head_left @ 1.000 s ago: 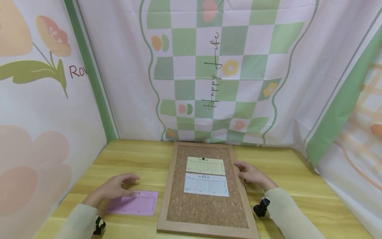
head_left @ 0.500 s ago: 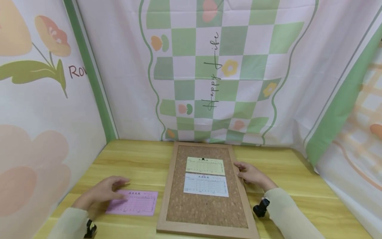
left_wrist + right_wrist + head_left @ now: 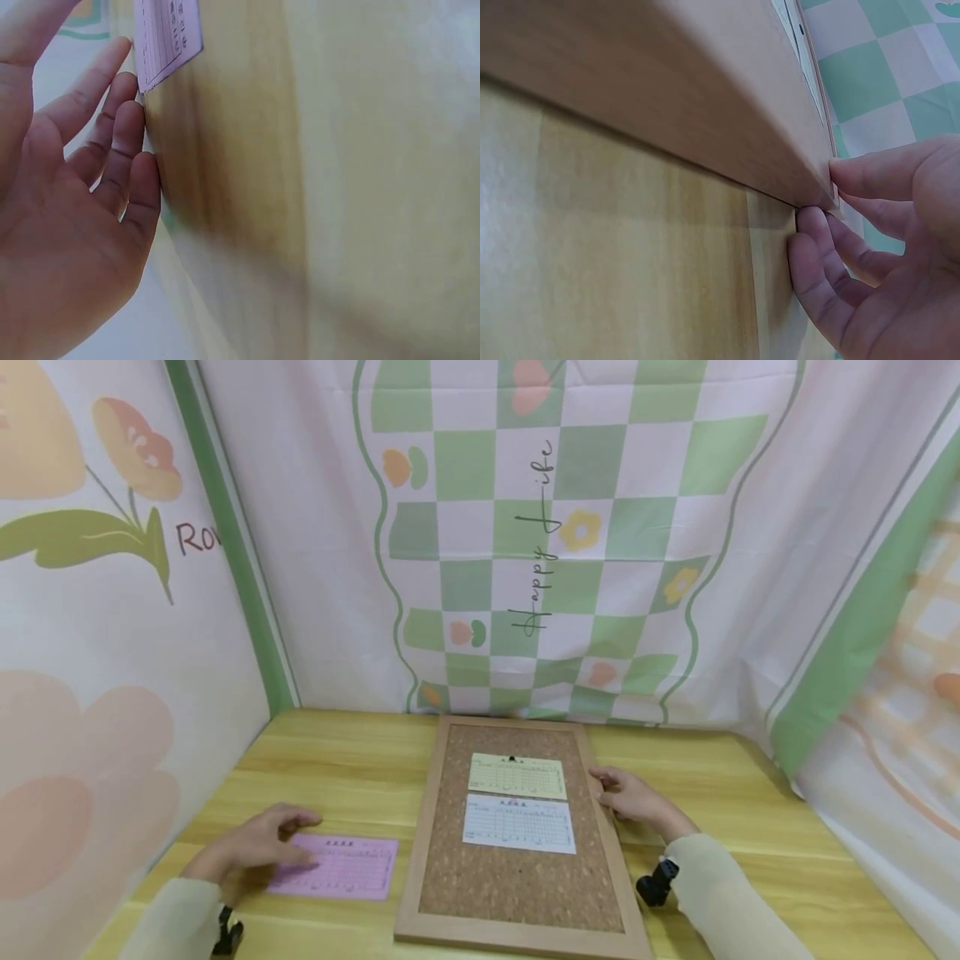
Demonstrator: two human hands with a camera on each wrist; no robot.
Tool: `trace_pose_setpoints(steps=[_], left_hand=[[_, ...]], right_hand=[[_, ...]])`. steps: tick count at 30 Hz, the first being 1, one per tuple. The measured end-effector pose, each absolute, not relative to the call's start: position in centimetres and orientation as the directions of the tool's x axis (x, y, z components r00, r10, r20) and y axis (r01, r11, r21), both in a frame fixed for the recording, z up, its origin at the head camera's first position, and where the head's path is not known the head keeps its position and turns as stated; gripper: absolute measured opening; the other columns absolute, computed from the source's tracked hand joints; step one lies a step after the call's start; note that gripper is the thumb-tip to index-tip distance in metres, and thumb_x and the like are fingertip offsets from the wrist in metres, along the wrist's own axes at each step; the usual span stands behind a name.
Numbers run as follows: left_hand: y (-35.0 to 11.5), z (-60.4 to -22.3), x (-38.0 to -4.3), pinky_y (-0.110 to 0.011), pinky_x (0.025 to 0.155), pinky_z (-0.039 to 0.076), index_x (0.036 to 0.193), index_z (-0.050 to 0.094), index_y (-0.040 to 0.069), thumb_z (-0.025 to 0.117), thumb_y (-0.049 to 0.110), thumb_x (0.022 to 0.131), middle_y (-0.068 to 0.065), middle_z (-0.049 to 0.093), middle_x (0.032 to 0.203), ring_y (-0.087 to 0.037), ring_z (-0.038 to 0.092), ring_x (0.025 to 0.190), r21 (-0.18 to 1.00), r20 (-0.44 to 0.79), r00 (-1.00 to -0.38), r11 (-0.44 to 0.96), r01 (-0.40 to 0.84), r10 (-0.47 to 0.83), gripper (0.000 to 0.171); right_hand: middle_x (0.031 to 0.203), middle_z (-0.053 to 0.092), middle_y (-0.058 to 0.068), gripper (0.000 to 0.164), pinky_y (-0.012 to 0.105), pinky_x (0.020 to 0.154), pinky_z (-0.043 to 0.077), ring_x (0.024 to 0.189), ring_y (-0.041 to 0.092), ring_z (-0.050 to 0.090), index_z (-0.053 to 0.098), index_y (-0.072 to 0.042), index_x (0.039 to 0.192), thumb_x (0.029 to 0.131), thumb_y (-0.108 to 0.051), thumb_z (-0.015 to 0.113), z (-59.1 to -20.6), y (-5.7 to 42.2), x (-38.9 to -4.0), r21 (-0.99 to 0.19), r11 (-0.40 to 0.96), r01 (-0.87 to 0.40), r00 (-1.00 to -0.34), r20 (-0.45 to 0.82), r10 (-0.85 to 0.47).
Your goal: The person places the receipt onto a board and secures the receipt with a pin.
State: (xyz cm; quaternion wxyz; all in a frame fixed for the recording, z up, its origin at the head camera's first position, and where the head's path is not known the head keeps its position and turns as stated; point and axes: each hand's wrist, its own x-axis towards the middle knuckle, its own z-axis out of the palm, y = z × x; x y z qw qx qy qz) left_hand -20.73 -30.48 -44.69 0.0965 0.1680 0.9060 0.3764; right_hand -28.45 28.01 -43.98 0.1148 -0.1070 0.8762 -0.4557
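On the table's left side lies a pink printed slip. My left hand is low over its left end, fingers loosely bent and holding nothing; the thumb hides the slip's upper left part. In the left wrist view, the slip lies beyond the fingertips. My right hand holds the right edge of a wood-framed corkboard. In the right wrist view, one digit touches the top of the frame, while other fingers curl against its side. A yellow slip and a light-blue slip lie on the cork.
A small black pin or clip sits at the yellow slip's top edge. The corkboard lies flat on a wood-grain table. A checked curtain hangs behind, with printed cloth at both sides.
My left hand has shifted left and slightly toward me, uncovering more of the pink slip. It has barely moved in the last half second. My right hand and the corkboard stay in place.
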Motion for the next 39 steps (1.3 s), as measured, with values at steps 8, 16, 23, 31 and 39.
trace_pose_setpoints(steps=[8, 16, 23, 31, 39], left_hand=[[-30.5, -44.5, -21.0, -0.054, 0.098, 0.041, 0.125, 0.060, 0.000, 0.088, 0.021, 0.074, -0.014, 0.053, 0.122, -0.032, 0.050, 0.111, 0.709, -0.083, -0.914, 0.668, 0.225, 0.396, 0.062], [-30.4, -45.0, -21.5, -0.046, 0.094, 0.042, 0.109, 0.063, 0.009, 0.088, 0.021, 0.073, -0.009, 0.051, 0.114, -0.025, 0.049, 0.105, 0.683, -0.073, -0.916, 0.689, 0.242, 0.394, 0.046], [-30.3, -45.1, -21.8, -0.036, 0.088, 0.044, 0.106, 0.065, 0.009, 0.088, 0.021, 0.074, -0.006, 0.052, 0.108, -0.022, 0.049, 0.100, 0.683, -0.062, -0.914, 0.685, 0.254, 0.401, 0.041], [-30.1, -44.9, -21.9, -0.036, 0.087, 0.043, 0.103, 0.065, 0.007, 0.086, 0.017, 0.077, -0.007, 0.052, 0.107, -0.022, 0.048, 0.098, 0.695, -0.090, -0.913, 0.682, 0.228, 0.398, 0.034], [-29.8, -44.8, -21.7, -0.033, 0.081, 0.042, 0.102, 0.060, 0.001, 0.081, 0.008, 0.080, -0.009, 0.052, 0.101, -0.023, 0.047, 0.092, 0.762, -0.068, -0.886, 0.598, 0.250, 0.458, 0.031]], right_hand=[[0.136, 0.039, 0.038, 0.054, 0.033, 0.060, 0.041, 0.079, 0.023, 0.046, 0.032, 0.014, 0.148, 0.102, -0.005, 0.052, -43.9, 28.2, -28.5, -0.813, 0.574, -0.096, -0.947, -0.103, -0.304], [0.134, 0.040, 0.037, 0.054, 0.030, 0.056, 0.039, 0.065, 0.019, 0.040, 0.031, 0.014, 0.148, 0.102, -0.005, 0.052, -44.0, 28.2, -28.4, -0.822, 0.561, -0.100, -0.945, -0.097, -0.311], [0.137, 0.038, 0.038, 0.053, 0.036, 0.064, 0.044, 0.093, 0.030, 0.050, 0.032, 0.014, 0.148, 0.102, -0.005, 0.052, -43.9, 28.2, -28.4, -0.804, 0.586, -0.102, -0.949, -0.099, -0.301], [0.135, 0.042, 0.036, 0.052, 0.038, 0.068, 0.046, 0.101, 0.033, 0.049, 0.034, 0.012, 0.148, 0.103, -0.006, 0.052, -43.9, 28.1, -28.4, -0.798, 0.596, -0.090, -0.952, -0.106, -0.286], [0.139, 0.039, 0.037, 0.052, 0.037, 0.068, 0.046, 0.099, 0.032, 0.050, 0.034, 0.011, 0.149, 0.103, -0.006, 0.051, -43.9, 28.1, -28.4, -0.791, 0.606, -0.086, -0.954, -0.110, -0.279]])
